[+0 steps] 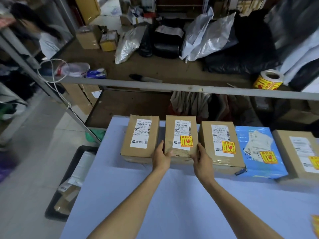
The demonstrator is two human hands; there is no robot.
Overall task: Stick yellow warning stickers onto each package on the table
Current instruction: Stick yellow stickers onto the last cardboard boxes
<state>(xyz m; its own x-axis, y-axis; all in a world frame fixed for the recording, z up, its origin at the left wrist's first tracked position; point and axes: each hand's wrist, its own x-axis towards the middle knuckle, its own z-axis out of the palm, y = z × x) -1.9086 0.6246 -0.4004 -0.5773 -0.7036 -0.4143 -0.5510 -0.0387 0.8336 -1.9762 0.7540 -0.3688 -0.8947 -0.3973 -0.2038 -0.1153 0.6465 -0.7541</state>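
Several packages stand in a row along the far edge of the pale blue table (155,195). The leftmost cardboard box (139,137) has a white shipping label and no yellow sticker. The second box (180,135) bears a yellow warning sticker (186,141). My left hand (161,156) grips its near left corner and my right hand (202,161) its near right corner. The third box (219,145), a blue bag (259,150) and a box at the right edge (296,152) each carry a yellow sticker. A strip of yellow stickers (315,225) lies at the table's right edge.
A roll of yellow stickers (269,80) sits on the metal shelf (155,86) behind the table, among grey and black bags. A black bin (57,195) with parcels stands on the floor at left. Another person (46,38) is at the far left.
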